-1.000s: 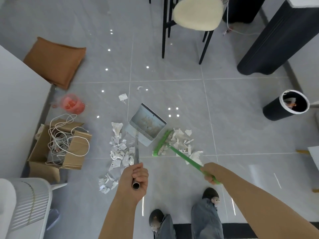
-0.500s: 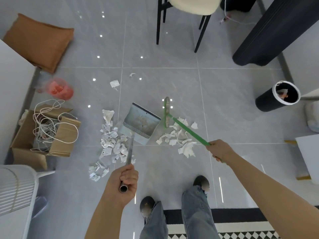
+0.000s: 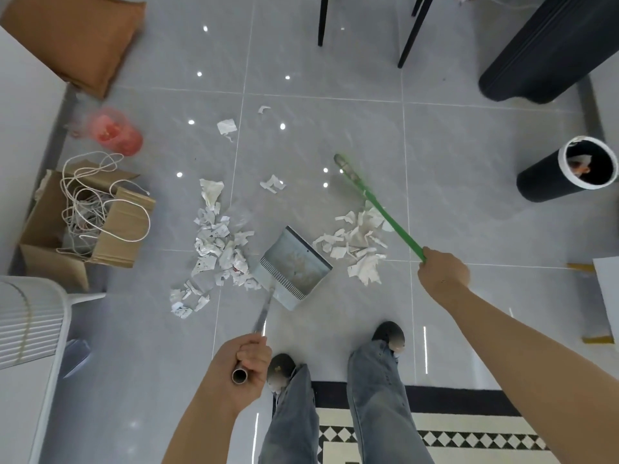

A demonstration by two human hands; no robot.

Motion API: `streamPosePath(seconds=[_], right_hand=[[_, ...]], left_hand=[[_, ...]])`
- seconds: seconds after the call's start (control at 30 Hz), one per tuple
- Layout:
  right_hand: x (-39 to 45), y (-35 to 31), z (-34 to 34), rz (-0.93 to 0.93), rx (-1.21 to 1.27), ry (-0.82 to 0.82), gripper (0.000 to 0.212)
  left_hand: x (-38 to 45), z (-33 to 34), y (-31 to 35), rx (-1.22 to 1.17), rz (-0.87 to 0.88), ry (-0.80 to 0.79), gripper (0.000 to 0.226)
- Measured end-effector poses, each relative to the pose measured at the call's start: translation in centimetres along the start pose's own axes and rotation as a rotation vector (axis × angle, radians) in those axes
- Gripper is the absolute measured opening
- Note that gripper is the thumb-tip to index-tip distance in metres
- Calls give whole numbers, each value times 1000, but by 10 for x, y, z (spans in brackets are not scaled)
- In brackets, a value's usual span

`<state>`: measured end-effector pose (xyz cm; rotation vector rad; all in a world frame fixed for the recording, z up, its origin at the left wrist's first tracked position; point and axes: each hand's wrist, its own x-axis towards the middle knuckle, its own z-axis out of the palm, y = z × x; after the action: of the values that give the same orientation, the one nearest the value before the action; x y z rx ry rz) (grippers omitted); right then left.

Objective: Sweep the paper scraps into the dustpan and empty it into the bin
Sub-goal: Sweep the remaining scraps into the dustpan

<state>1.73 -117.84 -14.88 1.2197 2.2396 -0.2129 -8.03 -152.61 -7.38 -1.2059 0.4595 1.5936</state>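
Note:
My left hand point(image 3: 246, 366) grips the metal handle of the grey dustpan point(image 3: 294, 264), which rests on the floor between two heaps of torn white paper scraps. One heap point(image 3: 219, 249) lies left of the pan, the other point(image 3: 360, 247) right of it. My right hand point(image 3: 442, 274) holds the green broom point(image 3: 382, 209), whose head is beyond the right heap. A few loose scraps point(image 3: 273, 184) lie farther out. The black bin with a white rim point(image 3: 566, 175) stands at the right.
A cardboard box with white cord point(image 3: 83, 219) and a red plastic bag point(image 3: 114, 133) sit at the left, beside a brown cushion point(image 3: 77, 38). Black chair legs point(image 3: 410, 31) stand ahead. A patterned rug point(image 3: 435, 430) lies under my feet. A white fan point(image 3: 30, 319) is near left.
The broom head has swung out past the right heap and away from the dustpan. The dustpan has been drawn back toward my feet, between the two heaps. I have stepped back.

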Motion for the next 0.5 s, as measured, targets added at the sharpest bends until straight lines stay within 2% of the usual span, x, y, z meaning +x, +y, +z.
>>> streamPosePath(seconds=[0.07,0.13,0.2,0.27,0.33,0.4,0.5], right_hand=[[-1,5,8,-14,-26,-16,30],[-2,7,12,-43,-60,-46,39],[-6,5,14,-89,-101,-89,46],[-9,4,12,-145,-138,-137,42],[-8,4,4,-187,-151,-181,37],[-5,6,-10,-207,-144,-178,34],[3,13,-33,-219,-133,-123,33]], left_hand=[[7,-3,-1,10,-29,71,55],[18,-4,-2,10,-30,148,32],[28,-4,0,-35,-1,178,24],[34,3,2,-57,23,161,26],[34,13,3,-39,38,93,39],[34,21,3,-29,51,70,45],[36,30,-4,-47,90,189,11]])
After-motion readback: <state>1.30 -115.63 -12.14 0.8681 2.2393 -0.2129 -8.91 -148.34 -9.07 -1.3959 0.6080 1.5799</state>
